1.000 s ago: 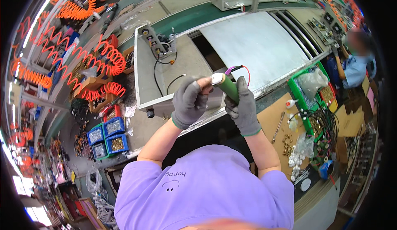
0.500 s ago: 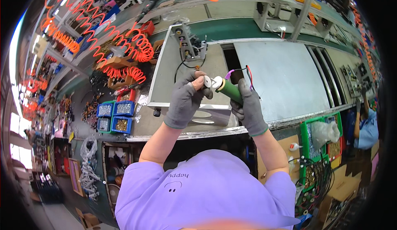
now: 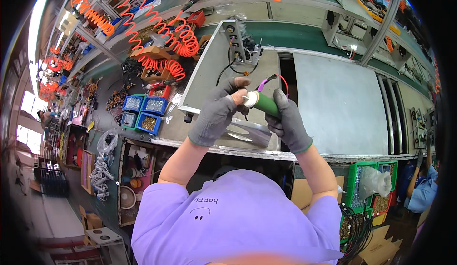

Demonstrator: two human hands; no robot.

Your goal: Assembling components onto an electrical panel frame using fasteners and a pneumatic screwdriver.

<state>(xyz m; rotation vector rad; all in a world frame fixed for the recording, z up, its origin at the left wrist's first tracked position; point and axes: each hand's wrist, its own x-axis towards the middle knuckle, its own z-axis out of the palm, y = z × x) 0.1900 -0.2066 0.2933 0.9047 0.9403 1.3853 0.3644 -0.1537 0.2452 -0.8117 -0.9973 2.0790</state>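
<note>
A green cylinder (image 3: 267,104) is in my gloved right hand (image 3: 289,122), which is wrapped around its right part. Over its left end lies a white disc (image 3: 250,99), with a thin metal rod poking out through it. My gloved left hand (image 3: 219,110) has its thumb against the disc and rod, and its index finger is bent above them. The other left fingers are partly hidden behind the disc. Red and purple wires (image 3: 282,78) loop up from behind the cylinder. Both hands are above the workbench (image 3: 181,132), in front of a metal housing.
Behind my left hand stands an upright metal panel with connectors (image 3: 236,43) and a black cable. Blue bins of small hardware (image 3: 148,122) sit at left, below orange coiled hoses (image 3: 183,41). A large grey plate (image 3: 340,103) lies at right. Another person (image 3: 423,186) works far right.
The white disc, held apart in my left fingers before, is now against the cylinder's end with the rod through it. My view has shifted left, so the bench appears further right.
</note>
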